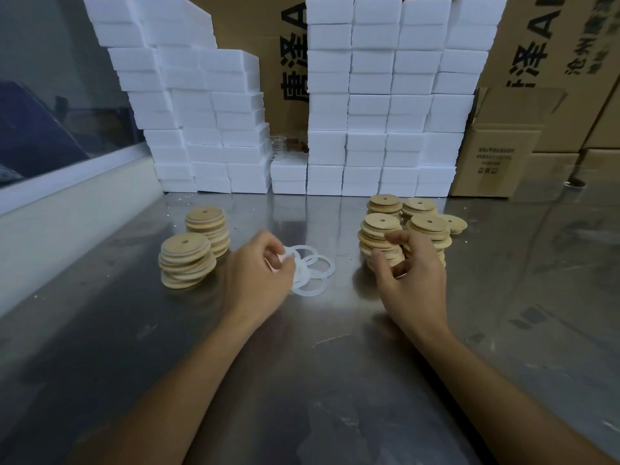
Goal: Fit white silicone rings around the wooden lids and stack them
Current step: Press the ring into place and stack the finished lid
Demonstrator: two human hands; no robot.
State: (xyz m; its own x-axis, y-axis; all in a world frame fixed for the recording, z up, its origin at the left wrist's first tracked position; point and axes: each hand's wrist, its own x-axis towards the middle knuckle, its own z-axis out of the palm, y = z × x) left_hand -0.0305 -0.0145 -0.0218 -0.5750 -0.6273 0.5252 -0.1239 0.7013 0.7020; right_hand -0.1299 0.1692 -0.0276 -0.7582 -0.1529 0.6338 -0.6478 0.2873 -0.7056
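white silicone ring [288, 256] pinched by left hand [260, 266], right hand [411, 273] gripping round wooden lid stack [380, 241]

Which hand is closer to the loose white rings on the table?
Left. The left hand is at the white rings, pinching one. The right hand is off to their right, at the unringed lid stacks.

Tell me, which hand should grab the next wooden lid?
Probably the right hand. Its fingers already touch the near stack of bare lids. The left hand is busy pinching a white ring from the ring pile.
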